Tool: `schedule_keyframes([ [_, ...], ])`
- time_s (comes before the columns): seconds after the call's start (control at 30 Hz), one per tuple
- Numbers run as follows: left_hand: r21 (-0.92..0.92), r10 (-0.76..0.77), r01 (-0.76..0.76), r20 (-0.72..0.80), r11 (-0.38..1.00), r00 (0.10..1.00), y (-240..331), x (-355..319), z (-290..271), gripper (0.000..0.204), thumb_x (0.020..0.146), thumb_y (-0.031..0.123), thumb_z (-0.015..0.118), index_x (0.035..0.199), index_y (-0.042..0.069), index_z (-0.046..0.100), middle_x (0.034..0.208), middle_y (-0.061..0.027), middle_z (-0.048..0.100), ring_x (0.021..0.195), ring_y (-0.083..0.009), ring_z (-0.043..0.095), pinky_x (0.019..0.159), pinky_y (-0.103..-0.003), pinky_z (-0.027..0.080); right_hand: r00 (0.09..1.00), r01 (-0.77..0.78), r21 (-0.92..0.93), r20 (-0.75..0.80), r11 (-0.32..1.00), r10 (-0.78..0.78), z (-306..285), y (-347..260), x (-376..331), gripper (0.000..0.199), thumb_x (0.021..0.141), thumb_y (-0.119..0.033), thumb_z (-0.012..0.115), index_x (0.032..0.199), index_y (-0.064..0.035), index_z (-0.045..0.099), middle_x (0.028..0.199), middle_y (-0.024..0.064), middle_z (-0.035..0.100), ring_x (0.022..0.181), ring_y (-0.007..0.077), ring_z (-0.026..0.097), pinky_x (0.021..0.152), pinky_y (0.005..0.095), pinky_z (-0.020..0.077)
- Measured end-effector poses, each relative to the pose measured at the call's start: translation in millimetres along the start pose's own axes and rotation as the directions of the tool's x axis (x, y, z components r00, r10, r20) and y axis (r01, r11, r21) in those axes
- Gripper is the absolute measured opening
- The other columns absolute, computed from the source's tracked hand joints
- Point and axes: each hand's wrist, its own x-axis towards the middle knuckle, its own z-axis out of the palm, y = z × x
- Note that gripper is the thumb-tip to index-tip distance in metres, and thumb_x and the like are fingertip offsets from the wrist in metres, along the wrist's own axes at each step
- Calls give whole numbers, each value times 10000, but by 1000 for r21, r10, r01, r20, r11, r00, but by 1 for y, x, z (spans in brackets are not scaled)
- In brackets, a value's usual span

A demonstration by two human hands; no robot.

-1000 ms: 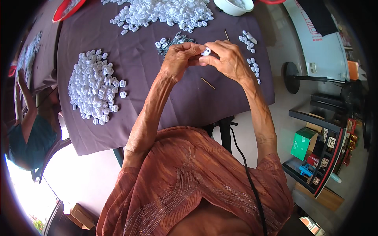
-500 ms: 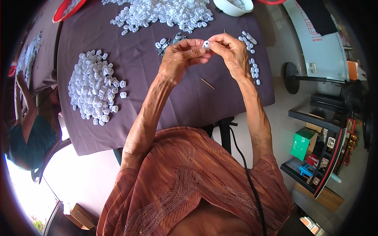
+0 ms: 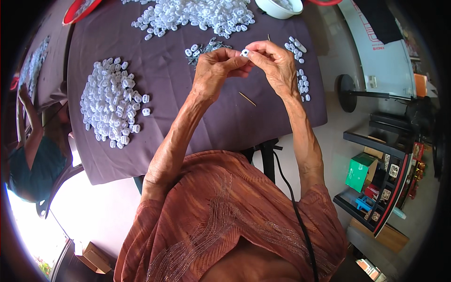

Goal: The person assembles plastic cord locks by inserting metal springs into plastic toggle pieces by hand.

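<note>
A small white plastic cord lock [image 3: 244, 53] with a dark hole is pinched between both hands above the table. My left hand [image 3: 213, 70] holds it from the left with thumb and fingertips. From the right, the thumb and index finger of my right hand [image 3: 275, 66] close on it. Just beyond my left hand lies a small heap of thin grey-blue pieces [image 3: 206, 50], too small to name, with a few white locks on it. A thin wooden stick [image 3: 247, 98] rests on the cloth below the hands.
A brown cloth covers the table [image 3: 188, 131]. White locks form a pile [image 3: 110, 103] at left and a larger heap [image 3: 192, 16] at the far side. Several lie in a row [image 3: 303, 84] at right. A white bowl [image 3: 279, 7] stands far right. Another person's arm [image 3: 32, 108] shows at left.
The cord lock has turned slightly between my fingertips, and my left fingers have drawn in a little behind it. Both hands stay in nearly the same place.
</note>
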Motion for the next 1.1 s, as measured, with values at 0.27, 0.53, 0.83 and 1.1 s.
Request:
schedule_keyframes([
  [0.27,-60,14,-12,32,998,999,6,-3,1,81,776,42,593,775,-28,551,758,-134,616,700,-204,625,662,-288,519,995,92,18,-32,996,-91,0,-5,-3,126,789,-65,588,894,-1,613,773,41,616,694,83,571,642,199,458],
  [0.53,-121,24,-16,65,992,998,12,-8,4,80,780,51,581,792,-22,550,817,-175,625,709,-214,622,699,-297,507,997,53,158,-59,986,-44,-2,-15,-4,121,787,-63,589,888,-2,616,768,33,606,679,89,565,643,200,450],
  [0.83,-56,25,-20,85,998,996,11,-8,3,70,790,48,575,820,-15,567,818,-133,618,752,-226,624,703,-317,512,997,75,84,-35,994,-73,-4,-19,-5,123,795,-67,585,896,-5,618,771,26,600,663,82,549,632,198,442],
  [1.1,-97,36,-31,44,995,998,13,-12,6,76,783,63,577,813,-8,572,806,-155,633,680,-185,611,672,-288,503,995,99,53,-29,994,-98,-5,-20,-5,123,797,-65,585,900,-5,617,779,31,599,656,87,554,623,194,444],
])
